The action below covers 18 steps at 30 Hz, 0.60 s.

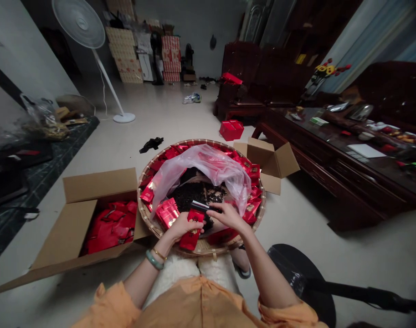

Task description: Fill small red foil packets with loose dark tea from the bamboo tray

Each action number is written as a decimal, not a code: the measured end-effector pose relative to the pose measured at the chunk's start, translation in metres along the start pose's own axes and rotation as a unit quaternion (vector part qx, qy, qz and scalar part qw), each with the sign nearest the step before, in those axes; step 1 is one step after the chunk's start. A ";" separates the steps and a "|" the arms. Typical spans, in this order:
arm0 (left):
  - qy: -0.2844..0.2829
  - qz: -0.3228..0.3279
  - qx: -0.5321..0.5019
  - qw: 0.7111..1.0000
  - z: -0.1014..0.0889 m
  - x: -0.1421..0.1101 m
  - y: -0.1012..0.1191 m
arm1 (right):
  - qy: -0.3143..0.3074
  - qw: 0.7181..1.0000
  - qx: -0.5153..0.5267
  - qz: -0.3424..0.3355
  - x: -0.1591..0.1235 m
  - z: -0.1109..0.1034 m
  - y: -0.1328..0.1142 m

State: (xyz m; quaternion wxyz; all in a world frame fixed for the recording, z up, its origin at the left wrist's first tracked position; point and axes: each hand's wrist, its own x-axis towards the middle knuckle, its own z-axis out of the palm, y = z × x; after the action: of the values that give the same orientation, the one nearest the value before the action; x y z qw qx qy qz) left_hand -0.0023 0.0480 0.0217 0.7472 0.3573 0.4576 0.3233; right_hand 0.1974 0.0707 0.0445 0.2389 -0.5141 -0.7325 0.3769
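Observation:
My left hand (182, 226) is closed around a red foil packet (190, 240) with dark and gold print, held tilted over the near rim of a round woven basket (141, 189). At the packet's top end lies a narrow black strip with a white stripe (200, 206); my right hand (228, 216) grips its right end between thumb and fingers. Beneath my hands, an opened clear plastic bag (201, 157) holds dark, loose, dried tea-like leaves (183, 195). Several red packets (167, 212) lie beside my left hand, and more surround the bag inside the basket.
An open carton (57, 232) with red packets (112, 225) stands left of the basket. Another open carton (274, 159) and a red box (231, 130) are beyond it. A dark wooden table (313, 150) runs along the right. A black round stand base (296, 282) lies near right.

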 end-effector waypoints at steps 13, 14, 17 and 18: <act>-0.009 0.044 -0.107 0.993 0.002 -0.002 0.000 | -0.038 0.996 -0.077 -0.037 -0.001 -0.001 -0.010; -0.008 0.049 -0.121 0.991 0.001 0.000 0.000 | -0.039 0.996 -0.076 -0.036 -0.001 -0.001 -0.010; 0.016 0.064 -0.139 0.988 -0.001 0.005 -0.003 | -0.037 0.996 -0.074 -0.036 -0.001 0.000 -0.011; 0.025 0.069 -0.141 0.987 -0.001 0.006 -0.004 | -0.035 0.996 -0.077 -0.035 -0.001 0.001 -0.012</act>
State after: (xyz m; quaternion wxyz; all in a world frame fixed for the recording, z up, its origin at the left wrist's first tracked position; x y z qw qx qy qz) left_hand -0.0002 0.0514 0.0156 0.7542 0.2711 0.4006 0.4440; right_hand 0.1899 0.0671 0.0532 0.1863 -0.4916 -0.7848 0.3283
